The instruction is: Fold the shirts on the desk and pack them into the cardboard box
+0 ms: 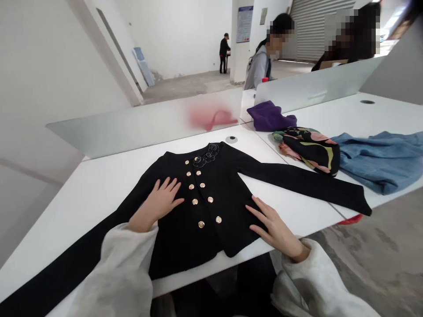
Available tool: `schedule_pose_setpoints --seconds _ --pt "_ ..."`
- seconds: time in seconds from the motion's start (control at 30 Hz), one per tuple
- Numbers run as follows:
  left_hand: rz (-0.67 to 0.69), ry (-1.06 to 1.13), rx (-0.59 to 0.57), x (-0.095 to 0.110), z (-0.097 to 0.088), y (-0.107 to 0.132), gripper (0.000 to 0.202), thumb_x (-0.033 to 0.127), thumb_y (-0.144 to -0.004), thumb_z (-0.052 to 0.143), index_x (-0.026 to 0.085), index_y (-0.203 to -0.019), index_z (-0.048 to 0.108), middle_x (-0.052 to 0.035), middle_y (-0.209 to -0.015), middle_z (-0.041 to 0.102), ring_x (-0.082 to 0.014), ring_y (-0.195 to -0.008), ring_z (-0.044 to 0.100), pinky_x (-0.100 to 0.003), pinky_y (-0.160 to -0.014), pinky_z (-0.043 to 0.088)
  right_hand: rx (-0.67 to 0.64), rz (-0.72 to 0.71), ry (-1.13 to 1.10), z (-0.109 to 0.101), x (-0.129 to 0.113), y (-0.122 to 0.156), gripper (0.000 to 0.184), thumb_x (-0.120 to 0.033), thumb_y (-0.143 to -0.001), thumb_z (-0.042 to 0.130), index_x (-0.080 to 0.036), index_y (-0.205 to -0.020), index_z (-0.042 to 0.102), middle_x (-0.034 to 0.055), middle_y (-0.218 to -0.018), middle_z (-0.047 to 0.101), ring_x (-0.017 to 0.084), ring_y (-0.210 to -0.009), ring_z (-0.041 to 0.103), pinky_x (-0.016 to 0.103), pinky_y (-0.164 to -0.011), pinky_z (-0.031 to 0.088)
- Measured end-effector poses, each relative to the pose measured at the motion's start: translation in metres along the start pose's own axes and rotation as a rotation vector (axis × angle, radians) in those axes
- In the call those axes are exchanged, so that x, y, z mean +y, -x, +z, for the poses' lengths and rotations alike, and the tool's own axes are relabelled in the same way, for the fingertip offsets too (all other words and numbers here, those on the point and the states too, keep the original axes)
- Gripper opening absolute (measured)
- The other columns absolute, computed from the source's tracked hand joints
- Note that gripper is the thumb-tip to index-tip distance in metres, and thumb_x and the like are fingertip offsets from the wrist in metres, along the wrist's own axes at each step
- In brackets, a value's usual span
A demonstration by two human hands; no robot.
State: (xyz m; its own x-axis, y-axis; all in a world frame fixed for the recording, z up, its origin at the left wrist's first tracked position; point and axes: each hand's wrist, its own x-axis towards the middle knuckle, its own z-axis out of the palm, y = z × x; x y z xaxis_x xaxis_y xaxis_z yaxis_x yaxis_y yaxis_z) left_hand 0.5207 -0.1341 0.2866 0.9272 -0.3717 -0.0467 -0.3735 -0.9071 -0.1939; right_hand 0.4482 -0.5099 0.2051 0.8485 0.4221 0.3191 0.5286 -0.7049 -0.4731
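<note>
Black jacket (180, 240) lies flat, front up, on the white surface (95, 207), one sleeve (297, 181) stretched out to the right. Looks soft and light, limp knit, so best taken at the shoulders or hem, clear of the gold buttons (201, 224). Your left hand (157, 204) rests open on its front, fingers spread; your right hand (272, 224) lies open at its lower edge, holding nothing. Patterned cloth (310, 149), denim garment (380, 163) and purple cloth (269, 116) sit further along.
</note>
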Motion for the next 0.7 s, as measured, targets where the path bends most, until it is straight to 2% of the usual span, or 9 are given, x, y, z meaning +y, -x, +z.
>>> schedule_pose_setpoints --seconds 0.07,0.13,0.2,0.3,0.37,0.47,0.53,0.63,0.7 --pt "-0.096 -0.004 0.065 0.008 -0.022 0.043 0.058 0.049 -0.095 0.031 0.012 -0.138 0.045 -0.0139 -0.142 0.048 -0.0356 -0.132 0.04 -0.056 -0.107 0.03 0.047 0.078 -0.179 -0.004 -0.004 0.0 0.048 -0.04 -0.093 0.048 -0.026 -0.138 0.047 0.0103 -0.151 0.033 0.026 -0.138 0.034 0.048 -0.109 0.036" --pt "-0.211 0.044 0.151 0.023 -0.039 0.083 0.061 0.052 -0.096 0.029 0.013 -0.141 0.041 -0.0136 -0.141 0.048 -0.0339 -0.132 0.042 -0.055 -0.107 0.032 0.065 0.163 -0.366 -0.006 -0.009 0.0 0.045 -0.039 -0.092 0.05 -0.028 -0.136 0.049 0.0077 -0.15 0.036 0.024 -0.137 0.035 0.047 -0.112 0.031" --pt "-0.315 0.149 0.179 0.044 -0.043 0.118 0.062 0.054 -0.095 0.028 0.015 -0.142 0.038 -0.0129 -0.139 0.051 -0.0305 -0.128 0.047 -0.049 -0.103 0.039 0.117 0.274 -0.552 -0.006 -0.011 0.001 0.045 -0.04 -0.09 0.053 -0.029 -0.134 0.05 0.0058 -0.148 0.039 0.024 -0.137 0.034 0.047 -0.114 0.029" --pt "-0.473 0.356 0.133 0.073 -0.02 0.157 0.059 0.053 -0.094 0.032 0.02 -0.143 0.037 -0.0097 -0.133 0.057 -0.0248 -0.114 0.059 -0.037 -0.09 0.05 0.19 0.475 -0.803 -0.01 -0.008 0.007 0.051 -0.042 -0.089 0.053 -0.032 -0.139 0.044 0.0052 -0.147 0.042 0.024 -0.135 0.038 0.044 -0.11 0.036" --pt "-0.543 0.471 0.142 0.087 0.006 0.177 0.057 0.052 -0.093 0.038 0.022 -0.141 0.04 -0.0089 -0.13 0.059 -0.0245 -0.114 0.059 -0.036 -0.09 0.05 0.107 0.506 -0.883 -0.019 -0.003 0.014 0.06 -0.042 -0.086 0.057 -0.035 -0.142 0.038 0.0051 -0.147 0.041 0.024 -0.134 0.04 0.041 -0.104 0.043" --pt "-0.584 0.628 0.231 0.096 0.037 0.195 0.055 0.05 -0.089 0.046 0.022 -0.136 0.045 -0.0104 -0.127 0.06 -0.0264 -0.115 0.057 -0.04 -0.095 0.047 -0.146 0.402 -0.786 -0.033 0.002 0.023 0.069 -0.04 -0.076 0.069 -0.033 -0.14 0.043 0.006 -0.147 0.041 0.027 -0.135 0.039 0.038 -0.097 0.049" --pt "-0.654 0.741 0.264 0.1 0.045 0.198 0.055 0.048 -0.088 0.047 0.021 -0.135 0.046 -0.0104 -0.121 0.061 -0.0238 -0.099 0.062 -0.038 -0.086 0.051 -0.194 0.375 -0.658 -0.035 -0.001 0.026 0.063 -0.041 -0.075 0.069 -0.028 -0.134 0.051 0.007 -0.144 0.045 0.029 -0.133 0.041 0.037 -0.091 0.053" --pt "-0.762 0.861 0.273 0.102 0.043 0.191 0.051 0.048 -0.087 0.047 0.02 -0.13 0.051 -0.006 -0.102 0.065 -0.0153 -0.064 0.058 -0.032 -0.069 0.052 -0.048 0.372 -0.53 -0.026 -0.012 0.021 0.049 -0.042 -0.083 0.06 -0.025 -0.129 0.056 0.0078 -0.135 0.052 0.027 -0.127 0.047 0.034 -0.085 0.055" --pt "-0.796 0.911 0.286 0.103 0.041 0.185 0.046 0.048 -0.085 0.048 0.02 -0.12 0.058 -0.0027 -0.088 0.065 -0.0135 -0.055 0.052 -0.03 -0.063 0.049 0.092 0.334 -0.462 -0.02 -0.021 0.015 0.041 -0.04 -0.086 0.057 -0.026 -0.125 0.058 0.0075 -0.129 0.055 0.025 -0.122 0.05 0.034 -0.085 0.053"
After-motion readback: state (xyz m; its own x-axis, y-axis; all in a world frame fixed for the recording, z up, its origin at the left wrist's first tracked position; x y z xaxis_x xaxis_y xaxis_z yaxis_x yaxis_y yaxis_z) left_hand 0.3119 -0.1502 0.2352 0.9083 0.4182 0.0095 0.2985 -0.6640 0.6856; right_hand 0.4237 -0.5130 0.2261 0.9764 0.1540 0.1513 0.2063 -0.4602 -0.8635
